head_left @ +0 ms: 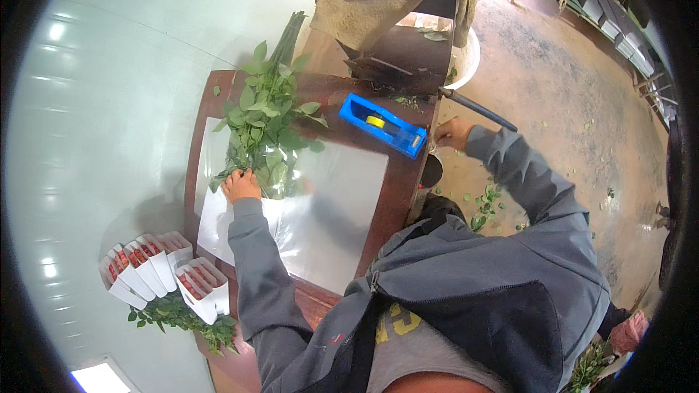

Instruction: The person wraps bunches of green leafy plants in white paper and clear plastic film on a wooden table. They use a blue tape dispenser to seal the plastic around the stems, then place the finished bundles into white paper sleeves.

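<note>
A bunch of long leafy green stems lies on the wooden table, its lower leaves partly inside a clear plastic sheet or sleeve. My left hand rests with bent fingers on the leaves and wrapping at the near end of the bunch; whether it grips them cannot be told. White paper or card lies below that hand. My right hand is at the table's right edge, fingers bent together, beside a blue tape dispenser with a roll of yellow tape. What its fingertips touch is unclear.
Several white cartons of red flower heads stand at the lower left over more leafy stems. A brown towel drapes a stand at the top, near a white bucket. A dark rod juts past the table edge. Leaves litter the floor.
</note>
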`<state>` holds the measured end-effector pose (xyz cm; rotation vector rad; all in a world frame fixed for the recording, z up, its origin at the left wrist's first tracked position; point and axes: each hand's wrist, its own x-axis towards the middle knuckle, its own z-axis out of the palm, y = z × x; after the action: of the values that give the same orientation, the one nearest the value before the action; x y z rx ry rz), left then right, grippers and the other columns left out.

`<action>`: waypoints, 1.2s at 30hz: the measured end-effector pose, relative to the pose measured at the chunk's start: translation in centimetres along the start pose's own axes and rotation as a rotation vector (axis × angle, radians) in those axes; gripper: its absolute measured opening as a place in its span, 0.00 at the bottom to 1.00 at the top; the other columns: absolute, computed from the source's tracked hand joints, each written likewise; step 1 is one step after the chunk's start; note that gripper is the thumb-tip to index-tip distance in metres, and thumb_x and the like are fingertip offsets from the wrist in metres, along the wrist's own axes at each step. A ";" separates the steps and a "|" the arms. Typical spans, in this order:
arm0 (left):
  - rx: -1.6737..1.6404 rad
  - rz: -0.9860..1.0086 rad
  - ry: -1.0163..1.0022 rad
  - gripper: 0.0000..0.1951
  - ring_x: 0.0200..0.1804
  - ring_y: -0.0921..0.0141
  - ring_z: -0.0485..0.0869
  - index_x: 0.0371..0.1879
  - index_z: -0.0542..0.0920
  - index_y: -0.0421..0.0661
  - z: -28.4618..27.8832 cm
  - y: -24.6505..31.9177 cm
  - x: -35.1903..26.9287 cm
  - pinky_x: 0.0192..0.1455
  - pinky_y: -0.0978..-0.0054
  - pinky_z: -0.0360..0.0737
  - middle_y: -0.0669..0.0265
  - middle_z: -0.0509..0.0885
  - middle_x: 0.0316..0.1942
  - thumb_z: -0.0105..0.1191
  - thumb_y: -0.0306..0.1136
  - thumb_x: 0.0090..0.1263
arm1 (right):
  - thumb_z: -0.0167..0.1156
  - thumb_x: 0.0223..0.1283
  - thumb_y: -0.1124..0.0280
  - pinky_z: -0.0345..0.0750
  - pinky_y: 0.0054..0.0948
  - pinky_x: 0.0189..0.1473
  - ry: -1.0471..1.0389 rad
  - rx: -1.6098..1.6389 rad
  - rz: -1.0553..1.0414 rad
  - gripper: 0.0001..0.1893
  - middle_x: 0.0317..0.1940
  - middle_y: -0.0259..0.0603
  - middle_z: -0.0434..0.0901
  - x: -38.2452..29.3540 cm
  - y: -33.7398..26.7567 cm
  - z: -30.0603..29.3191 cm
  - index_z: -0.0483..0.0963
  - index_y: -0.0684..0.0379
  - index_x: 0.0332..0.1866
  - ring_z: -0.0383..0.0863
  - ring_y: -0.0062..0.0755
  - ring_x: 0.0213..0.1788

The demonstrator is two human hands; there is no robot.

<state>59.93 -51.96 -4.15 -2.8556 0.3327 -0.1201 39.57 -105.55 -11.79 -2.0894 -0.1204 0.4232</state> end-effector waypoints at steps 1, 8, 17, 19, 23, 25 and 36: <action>-0.008 -0.010 0.005 0.14 0.59 0.63 0.70 0.48 0.84 0.56 0.0 0.1 0.0 0.70 0.53 0.55 0.69 0.77 0.50 0.52 0.41 0.65 | 0.65 0.57 0.66 0.77 0.33 0.40 -0.055 -0.142 0.030 0.10 0.29 0.35 0.83 0.1 -1.1 -0.9 0.80 0.60 0.39 0.81 0.28 0.34; 0.016 0.007 0.005 0.14 0.57 0.63 0.71 0.47 0.84 0.59 0.1 0.1 -0.5 0.69 0.50 0.54 0.69 0.77 0.49 0.48 0.40 0.67 | 0.62 0.62 0.66 0.71 0.22 0.26 0.059 0.542 0.037 0.09 0.24 0.32 0.79 3.4 -16.2 1.4 0.79 0.62 0.34 0.73 0.17 0.24; -0.100 -0.032 0.195 0.14 0.59 0.60 0.70 0.46 0.84 0.51 0.0 1.6 -1.8 0.70 0.46 0.52 0.63 0.78 0.50 0.50 0.38 0.66 | 0.63 0.57 0.62 0.64 0.24 0.15 -0.141 0.589 0.132 0.13 0.22 0.33 0.77 22.7 -27.5 11.9 0.78 0.63 0.30 0.67 0.18 0.14; -0.125 -0.035 0.228 0.15 0.59 0.59 0.70 0.47 0.83 0.49 0.0 1.6 -2.2 0.70 0.46 0.51 0.61 0.78 0.50 0.50 0.37 0.65 | 0.64 0.55 0.60 0.66 0.26 0.16 -0.163 0.498 0.152 0.14 0.22 0.35 0.78 27.1 -29.2 14.5 0.80 0.62 0.28 0.69 0.21 0.16; -0.220 -0.022 0.276 0.15 0.60 0.58 0.69 0.45 0.82 0.48 -0.1 1.9 -2.3 0.72 0.49 0.52 0.61 0.77 0.51 0.54 0.33 0.58 | 0.66 0.53 0.54 0.75 0.30 0.25 -0.087 -0.124 0.020 0.18 0.21 0.40 0.81 34.7 -28.4 19.5 0.82 0.63 0.27 0.78 0.30 0.20; -0.274 -0.024 0.268 0.14 0.59 0.58 0.70 0.43 0.82 0.48 -0.1 2.0 -2.5 0.72 0.50 0.52 0.61 0.77 0.50 0.55 0.32 0.56 | 0.66 0.50 0.50 0.78 0.32 0.32 -0.073 -0.320 -0.002 0.20 0.22 0.40 0.83 36.3 -27.5 20.7 0.83 0.60 0.28 0.81 0.35 0.26; -0.431 -0.175 0.440 0.09 0.50 0.60 0.77 0.36 0.81 0.49 1.2 1.3 -0.8 0.63 0.57 0.65 0.64 0.81 0.40 0.55 0.38 0.61 | 0.66 0.44 0.40 0.79 0.39 0.46 0.109 -0.214 0.139 0.31 0.37 0.56 0.83 30.5 -26.1 20.9 0.82 0.65 0.35 0.83 0.51 0.43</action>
<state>59.04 -52.66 -5.72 -3.2598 0.2085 -0.8097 63.06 -67.09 -7.27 -2.3355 0.0464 0.3919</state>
